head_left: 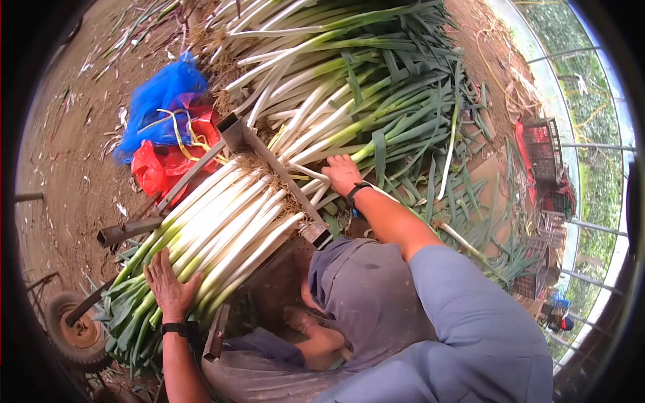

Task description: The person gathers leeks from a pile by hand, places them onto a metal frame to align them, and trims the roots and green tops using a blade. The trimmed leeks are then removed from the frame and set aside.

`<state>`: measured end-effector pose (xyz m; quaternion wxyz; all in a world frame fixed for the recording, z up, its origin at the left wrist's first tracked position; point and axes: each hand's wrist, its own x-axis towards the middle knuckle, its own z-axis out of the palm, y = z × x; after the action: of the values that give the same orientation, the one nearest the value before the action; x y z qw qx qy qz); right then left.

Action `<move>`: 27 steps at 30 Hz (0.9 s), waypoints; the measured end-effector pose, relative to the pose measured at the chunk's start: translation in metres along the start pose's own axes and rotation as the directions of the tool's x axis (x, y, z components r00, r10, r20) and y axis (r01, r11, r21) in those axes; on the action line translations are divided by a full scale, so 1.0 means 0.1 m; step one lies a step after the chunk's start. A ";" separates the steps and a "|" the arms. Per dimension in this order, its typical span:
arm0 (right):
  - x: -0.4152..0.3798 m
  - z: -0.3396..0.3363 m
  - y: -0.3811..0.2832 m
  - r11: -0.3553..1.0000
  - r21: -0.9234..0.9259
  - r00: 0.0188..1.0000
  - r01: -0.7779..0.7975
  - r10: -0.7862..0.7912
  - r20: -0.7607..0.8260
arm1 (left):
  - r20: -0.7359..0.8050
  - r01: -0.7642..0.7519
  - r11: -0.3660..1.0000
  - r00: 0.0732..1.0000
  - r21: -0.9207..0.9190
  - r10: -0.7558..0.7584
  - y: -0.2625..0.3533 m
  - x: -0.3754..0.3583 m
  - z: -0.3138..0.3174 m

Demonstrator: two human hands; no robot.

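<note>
My left hand (170, 285) lies with spread fingers on the green upper part of a bundle of leeks (222, 228). The bundle rests in a rusty metal frame (285, 178), its roots against the frame's upright side. My right hand (342, 173) is at the lower edge of a large pile of leeks (322, 101), its fingers curled over a leek (309, 172); the underside of the hand is hidden. A dark band is on each wrist.
Blue netting (164, 94) and red plastic (160, 166) lie on the dirt floor at left. A small wheel (77, 326) stands at lower left. Crates (541, 148) line the right wall. Loose leek leaves (480, 201) litter the ground beside my right arm.
</note>
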<state>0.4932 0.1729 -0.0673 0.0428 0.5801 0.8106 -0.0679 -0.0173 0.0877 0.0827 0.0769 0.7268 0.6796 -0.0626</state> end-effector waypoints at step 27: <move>-2.19 -4.70 1.05 0.297 0.940 0.858 0.170 0.424 -0.289 | -0.358 -0.490 0.270 0.835 -0.829 0.417 2.59 -0.24 -2.22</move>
<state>0.6678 0.0770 0.4225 -0.5075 0.5531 0.5424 -0.3774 0.2364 0.0910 0.3119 0.4429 0.7334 0.3701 0.3592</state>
